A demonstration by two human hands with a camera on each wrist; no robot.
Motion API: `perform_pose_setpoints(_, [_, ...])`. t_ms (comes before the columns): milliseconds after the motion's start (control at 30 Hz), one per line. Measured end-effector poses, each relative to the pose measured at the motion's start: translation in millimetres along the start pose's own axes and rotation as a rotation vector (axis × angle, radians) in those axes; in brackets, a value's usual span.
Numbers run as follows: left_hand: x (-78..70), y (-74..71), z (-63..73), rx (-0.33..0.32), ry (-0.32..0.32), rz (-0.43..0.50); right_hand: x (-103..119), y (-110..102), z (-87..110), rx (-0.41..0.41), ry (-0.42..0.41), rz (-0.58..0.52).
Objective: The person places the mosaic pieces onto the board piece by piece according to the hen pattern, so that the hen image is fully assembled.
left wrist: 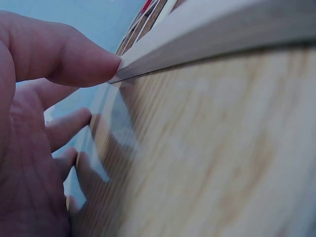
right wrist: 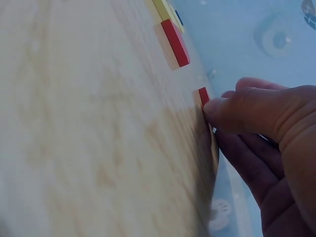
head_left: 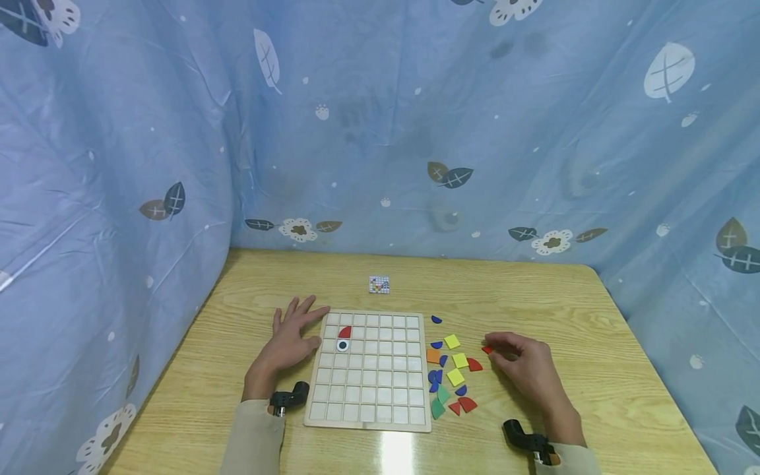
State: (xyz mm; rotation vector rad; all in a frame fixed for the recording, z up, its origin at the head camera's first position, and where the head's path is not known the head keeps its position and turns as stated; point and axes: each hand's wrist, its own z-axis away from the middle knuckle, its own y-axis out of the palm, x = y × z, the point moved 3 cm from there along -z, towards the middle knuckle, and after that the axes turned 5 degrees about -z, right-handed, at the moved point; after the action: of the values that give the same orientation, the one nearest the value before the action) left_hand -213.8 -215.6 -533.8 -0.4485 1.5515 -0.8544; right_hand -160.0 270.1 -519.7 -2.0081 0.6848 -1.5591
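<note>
A pale wooden board with a raised square grid (head_left: 365, 377) lies flat on the table, the left hand (head_left: 289, 340) spread beside it with its thumb touching the left edge. Near the board's far left corner, a red quarter-round piece (head_left: 345, 332) sits in one cell, and a white disc with a dark centre (head_left: 342, 345) sits in the next cell towards the person. To the board's right, well apart from it, the right hand (head_left: 525, 369) pinches a small flat red piece (head_left: 487, 349) at the tabletop, its full outline partly hidden.
</note>
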Motion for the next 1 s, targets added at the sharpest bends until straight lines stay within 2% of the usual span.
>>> perform_pose_setpoints(200, [0.2, 0.8, 0.2, 0.001, -0.001, -0.01, 6.7, 0.1, -1.4, 0.001, 0.019, -0.017])
perform_pose_setpoints(400, [-1.2, -0.1, 0.9, -0.005, -0.001, -0.01, 31.3, 9.0, -13.0, 0.009, -0.034, -0.061])
perform_pose_setpoints(633, [0.0, 0.9, -0.2, -0.001, 0.0, -0.019, 64.8, 31.9, -32.4, 0.068, -0.109, -0.153])
perform_pose_setpoints(800, [0.6, 1.2, -1.1, -0.002, 0.007, -0.023, 88.9, 49.2, -45.6, 0.098, -0.182, -0.18])
perform_pose_setpoints(1000, [1.0, -0.3, -0.5, -0.006, 0.021, -0.025, 112.2, 71.8, -57.5, 0.143, -0.218, -0.214])
